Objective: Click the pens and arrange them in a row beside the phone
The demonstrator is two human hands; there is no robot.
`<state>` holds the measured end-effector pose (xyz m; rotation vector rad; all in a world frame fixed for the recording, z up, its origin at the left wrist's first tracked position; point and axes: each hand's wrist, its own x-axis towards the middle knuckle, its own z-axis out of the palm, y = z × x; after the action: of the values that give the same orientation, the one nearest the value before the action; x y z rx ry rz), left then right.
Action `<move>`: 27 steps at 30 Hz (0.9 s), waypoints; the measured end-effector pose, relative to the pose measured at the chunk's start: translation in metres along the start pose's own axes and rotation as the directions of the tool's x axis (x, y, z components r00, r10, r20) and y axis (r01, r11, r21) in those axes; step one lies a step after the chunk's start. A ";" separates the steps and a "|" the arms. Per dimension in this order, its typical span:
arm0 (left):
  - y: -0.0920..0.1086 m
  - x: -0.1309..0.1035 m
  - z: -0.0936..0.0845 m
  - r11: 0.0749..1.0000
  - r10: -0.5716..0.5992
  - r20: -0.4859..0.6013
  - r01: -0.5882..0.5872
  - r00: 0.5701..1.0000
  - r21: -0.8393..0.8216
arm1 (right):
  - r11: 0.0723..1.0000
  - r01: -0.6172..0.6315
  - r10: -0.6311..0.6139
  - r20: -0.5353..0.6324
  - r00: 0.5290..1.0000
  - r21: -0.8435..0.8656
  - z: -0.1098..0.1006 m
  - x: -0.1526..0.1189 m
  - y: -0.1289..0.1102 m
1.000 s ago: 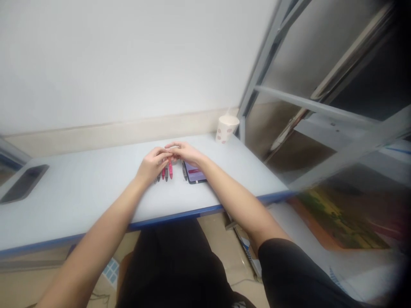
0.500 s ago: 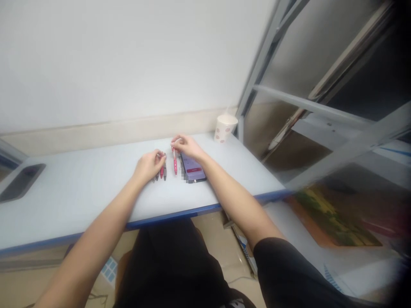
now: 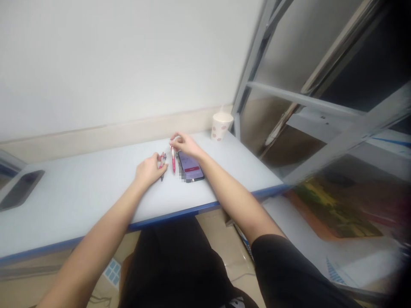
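My left hand (image 3: 150,169) is closed around a bunch of pens (image 3: 162,161), some red and some dark, near the middle of the table. Between finger and thumb of my right hand (image 3: 183,144) is the upper end of a red pen (image 3: 174,162), which points toward the table's front edge. The red pen lies apart from the bunch. Just right of it, a phone (image 3: 192,167) with a lit purple screen rests on the table, partly below my right wrist.
A white paper cup (image 3: 221,126) with a spotted pattern stands at the table's back right corner. A dark flat object (image 3: 22,190) lies at the far left. Metal shelving (image 3: 305,100) rises on the right, beside the white table (image 3: 86,184).
My left hand has moved slightly down over the pens, with its fingers now around them and the bunch drawn closer together. My right hand has hardly moved. The view has shifted a little.
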<state>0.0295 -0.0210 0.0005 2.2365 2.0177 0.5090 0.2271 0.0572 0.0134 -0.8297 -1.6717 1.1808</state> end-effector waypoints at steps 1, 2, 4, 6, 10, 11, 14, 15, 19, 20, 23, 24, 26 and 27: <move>0.000 -0.001 0.000 1.000 0.015 0.001 -0.015 1.000 0.016 | 1.000 0.004 -0.004 0.012 1.000 0.000 -0.001 0.000 0.001; 0.001 -0.001 0.000 0.999 0.022 0.009 -0.023 1.000 0.035 | 1.000 0.003 -0.003 0.021 1.000 0.003 -0.002 0.001 0.002; 0.002 -0.001 -0.002 0.998 0.008 0.042 -0.011 0.999 0.067 | 1.000 -0.011 0.010 0.027 1.000 0.019 -0.003 0.002 0.005; 0.004 -0.002 -0.004 0.996 -0.015 0.080 0.007 0.997 0.092 | 1.000 -0.018 0.017 0.035 0.999 0.021 -0.004 0.003 0.008; 0.009 -0.004 -0.008 0.994 0.014 0.109 -0.026 0.994 0.108 | 1.000 0.001 -0.001 0.032 0.999 0.001 -0.005 0.004 0.012; 0.010 -0.004 -0.009 0.994 0.026 0.111 -0.038 0.993 0.106 | 1.000 0.004 -0.004 0.026 1.000 0.003 -0.005 0.004 0.013; 0.012 -0.006 -0.011 0.994 0.032 0.127 -0.045 0.991 0.099 | 1.000 0.007 -0.006 0.049 0.999 -0.008 -0.005 0.004 0.014; 0.013 -0.006 -0.012 0.994 0.030 0.130 -0.043 0.991 0.100 | 1.000 0.011 -0.010 0.062 0.998 -0.015 -0.004 0.004 0.014; 0.012 -0.002 -0.011 0.993 0.004 0.127 -0.019 0.992 0.113 | 0.999 0.027 -0.026 0.089 0.996 -0.019 -0.003 0.003 0.014; 0.012 -0.001 -0.010 0.993 -0.009 0.128 -0.006 0.992 0.116 | 0.999 0.025 -0.023 0.100 0.995 -0.027 -0.003 0.003 0.014; 0.011 0.002 -0.008 0.992 -0.038 0.138 0.020 0.990 0.126 | 0.997 0.025 -0.015 0.129 0.992 -0.071 -0.003 0.003 0.013; 0.010 0.002 -0.008 0.991 -0.040 0.142 0.021 0.989 0.130 | 0.997 0.028 -0.018 0.128 0.992 -0.078 -0.002 0.003 0.013; 0.010 0.002 -0.009 0.991 -0.035 0.146 0.015 0.989 0.133 | 0.997 0.033 -0.023 0.128 0.991 -0.074 0.000 0.004 0.013; 0.010 0.002 -0.009 0.991 -0.030 0.148 0.010 0.988 0.132 | 0.997 0.036 -0.027 0.130 0.991 -0.068 0.001 0.004 0.013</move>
<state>0.0368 -0.0216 0.0121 2.2475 2.0493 0.2042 0.2250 0.0640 0.0022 -0.7806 -1.8342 1.1817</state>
